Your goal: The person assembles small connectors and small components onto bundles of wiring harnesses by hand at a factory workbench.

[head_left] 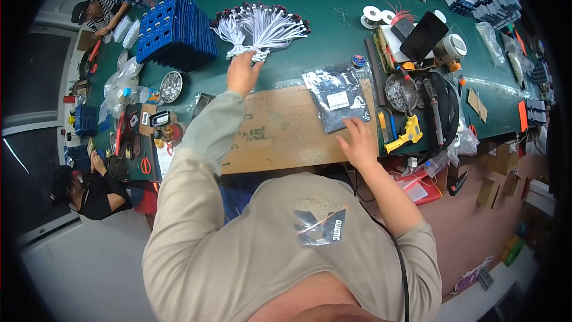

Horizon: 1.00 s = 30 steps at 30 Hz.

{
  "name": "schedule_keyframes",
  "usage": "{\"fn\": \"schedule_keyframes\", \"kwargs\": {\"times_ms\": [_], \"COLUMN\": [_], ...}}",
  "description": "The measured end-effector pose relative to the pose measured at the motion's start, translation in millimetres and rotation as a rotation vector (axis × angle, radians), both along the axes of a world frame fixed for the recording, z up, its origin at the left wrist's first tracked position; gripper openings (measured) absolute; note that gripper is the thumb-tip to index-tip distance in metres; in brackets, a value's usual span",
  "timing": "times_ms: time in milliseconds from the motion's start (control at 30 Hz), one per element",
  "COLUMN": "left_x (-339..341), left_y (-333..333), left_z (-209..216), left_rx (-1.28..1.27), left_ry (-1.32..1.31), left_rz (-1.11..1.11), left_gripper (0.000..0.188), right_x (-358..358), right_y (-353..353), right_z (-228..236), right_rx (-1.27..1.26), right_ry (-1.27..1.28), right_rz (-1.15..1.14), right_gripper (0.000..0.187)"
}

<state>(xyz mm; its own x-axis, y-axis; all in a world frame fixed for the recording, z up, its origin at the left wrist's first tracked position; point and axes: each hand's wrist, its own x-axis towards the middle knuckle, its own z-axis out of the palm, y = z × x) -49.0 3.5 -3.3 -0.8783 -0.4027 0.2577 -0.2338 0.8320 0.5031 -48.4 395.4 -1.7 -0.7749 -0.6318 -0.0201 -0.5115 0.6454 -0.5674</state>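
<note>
My left hand (242, 76) reaches forward to the near end of a bundle of white cables (262, 28). Its fingertips meet the white connector ends, with thumb and fingers apart; I cannot make out a cable between them. The cables fan out away from me toward dark-tipped ends. My right hand (360, 144), fingers spread, rests by the near edge of a dark, shiny plastic bag (325, 85) that carries a white label (338, 101). This bag lies flat, partly on a brown cardboard sheet (268, 137) in front of me.
Blue plastic panels (176, 33) stand stacked left of the cables, behind a metal bowl (171, 86). At right are a yellow glue gun (406, 136), a dish (401, 93), a phone (424, 36) and wire spools (372, 16). Two other people sit at the left.
</note>
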Motion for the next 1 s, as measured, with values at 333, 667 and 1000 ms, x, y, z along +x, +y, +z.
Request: {"fn": "schedule_keyframes", "kwargs": {"times_ms": [333,667,1000], "left_x": [-43.6,83.0,225.3], "left_y": [-27.0,11.1,49.8], "left_z": [-20.7,5.1,4.3], "left_rx": [-0.308,-0.12,-0.112], "left_ry": [-0.39,-0.189,-0.364], "left_rz": [0.079,-0.135,0.118], "left_gripper": [0.044,0.029,0.025], "right_x": [-1.3,-12.1,-45.8], "right_y": [-46.6,3.3,10.4], "right_z": [-18.9,-14.9,-28.8], "right_rx": [0.348,0.31,0.338], "right_ry": [0.098,0.16,0.25], "right_rz": [-0.004,0.233,0.31], "right_gripper": [0.071,0.06,0.052]}}
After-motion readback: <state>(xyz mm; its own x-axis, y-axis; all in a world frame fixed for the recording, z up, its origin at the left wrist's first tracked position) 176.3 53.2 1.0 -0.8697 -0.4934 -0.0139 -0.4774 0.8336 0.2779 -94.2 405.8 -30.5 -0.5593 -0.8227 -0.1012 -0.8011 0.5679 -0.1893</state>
